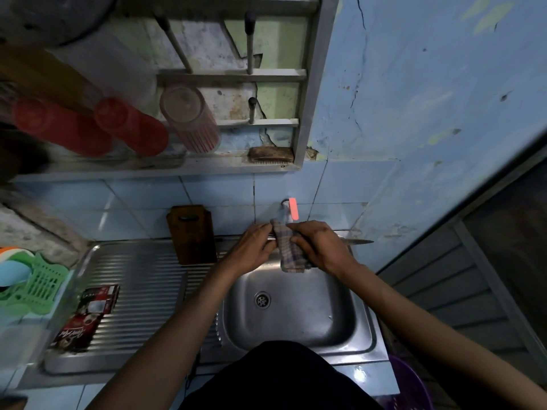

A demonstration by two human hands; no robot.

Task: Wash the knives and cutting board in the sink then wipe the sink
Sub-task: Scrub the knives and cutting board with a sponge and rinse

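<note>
The left hand grips the handle end of a long steel knife, held level over the back of the stainless sink. The right hand clasps a checked grey cloth around the blade. Best wipe from the spine outward, fingers off the edge. The dark wooden cutting board leans against the tiles.
</note>
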